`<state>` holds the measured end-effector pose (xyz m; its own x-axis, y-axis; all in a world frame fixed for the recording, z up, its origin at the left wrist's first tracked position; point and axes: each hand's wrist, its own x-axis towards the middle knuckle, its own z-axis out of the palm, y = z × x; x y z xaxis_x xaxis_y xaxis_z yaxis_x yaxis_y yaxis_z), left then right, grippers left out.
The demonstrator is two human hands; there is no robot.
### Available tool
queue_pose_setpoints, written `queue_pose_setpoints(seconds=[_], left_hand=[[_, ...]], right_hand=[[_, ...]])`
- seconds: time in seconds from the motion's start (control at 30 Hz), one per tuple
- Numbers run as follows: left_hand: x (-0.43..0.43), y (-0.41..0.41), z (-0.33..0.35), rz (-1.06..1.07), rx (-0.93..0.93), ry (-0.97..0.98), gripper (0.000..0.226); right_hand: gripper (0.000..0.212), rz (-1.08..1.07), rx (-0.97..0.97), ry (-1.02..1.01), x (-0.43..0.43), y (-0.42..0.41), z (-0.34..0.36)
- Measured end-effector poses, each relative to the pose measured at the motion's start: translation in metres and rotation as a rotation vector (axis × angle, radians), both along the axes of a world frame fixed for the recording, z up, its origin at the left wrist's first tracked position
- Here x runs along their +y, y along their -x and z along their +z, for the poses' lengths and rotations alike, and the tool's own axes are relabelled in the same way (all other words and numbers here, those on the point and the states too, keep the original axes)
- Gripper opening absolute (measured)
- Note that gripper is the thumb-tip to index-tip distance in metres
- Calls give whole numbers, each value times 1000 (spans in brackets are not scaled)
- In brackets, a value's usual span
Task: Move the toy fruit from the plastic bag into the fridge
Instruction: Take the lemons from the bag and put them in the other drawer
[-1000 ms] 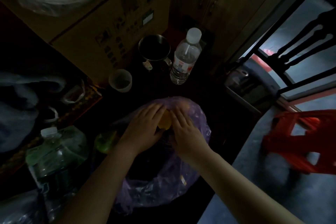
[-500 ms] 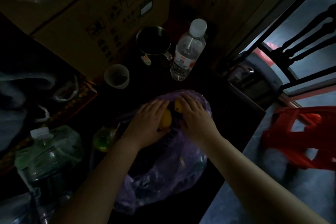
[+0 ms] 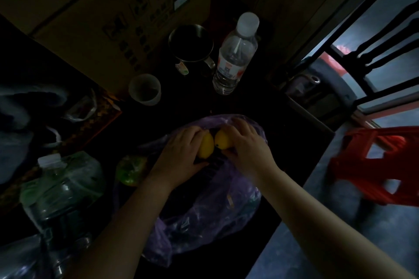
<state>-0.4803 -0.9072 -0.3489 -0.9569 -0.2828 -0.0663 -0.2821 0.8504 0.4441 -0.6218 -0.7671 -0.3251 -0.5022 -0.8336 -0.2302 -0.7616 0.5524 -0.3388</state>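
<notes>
A second ago only a bit of yellow showed between the two hands. Now the hands have pulled a little apart, and two yellow fruits show, one in each hand.

In the head view, the left hand (image 3: pixel 181 152) has its fingers curled round the left yellow fruit (image 3: pixel 206 147), a smooth toy shaped like a lemon. The right hand (image 3: pixel 247 145) has its fingers curled over the right yellow fruit (image 3: pixel 223 140), which looks just the same. The two fruits are side by side, almost touching. Both are right over the far end of the thin, crinkly purple plastic bag (image 3: pixel 204 210), which lies on the dark table (image 3: pixel 283 120). It is too dark to tell if they are lifted clear of the bag.

Just left of the bag sits a round green toy fruit (image 3: pixel 131 169) in shiny clear wrap. No hand is on it. I cannot see if more fruit is inside the bag.

On the far side of the table stand a clear plastic water bottle with a white cap (image 3: pixel 235 52), a shiny metal mug (image 3: pixel 191 45) and a small white plastic cup (image 3: pixel 145 89). A big brown cardboard box (image 3: pixel 113 18) is behind them. A big clear water jug (image 3: pixel 61 188) is at the near left. A red plastic stool (image 3: pixel 374 163) stands on the floor to the right.

I think the job has only just begun. Two fruits are in the hands, but none looks put away, and the fridge is not in view. The fruits have yet to be carried to it, and the green one may need to go too.
</notes>
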Motion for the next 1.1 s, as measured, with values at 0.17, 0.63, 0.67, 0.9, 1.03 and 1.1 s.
queue_pose_setpoints(seconds=[0.17,0.63,0.67,0.9,1.03,1.1], left_hand=[[2,-2,8,25,-10,21,72],[26,-25,97,147,201,22,69],[30,-26,104,140,220,10,68],[71,-29,157,65,306,-178,68],[104,-27,183,-20,398,-207,66],[125,-26,195,-76,445,-213,65]], right_hand=[[66,5,-3,39,6,-2,9],[61,-66,42,430,37,-36,84],[61,-79,16,450,41,-39,90],[54,-159,57,587,83,-58,133],[54,-225,148,614,125,-69,161],[55,-255,189,626,149,-75,173]])
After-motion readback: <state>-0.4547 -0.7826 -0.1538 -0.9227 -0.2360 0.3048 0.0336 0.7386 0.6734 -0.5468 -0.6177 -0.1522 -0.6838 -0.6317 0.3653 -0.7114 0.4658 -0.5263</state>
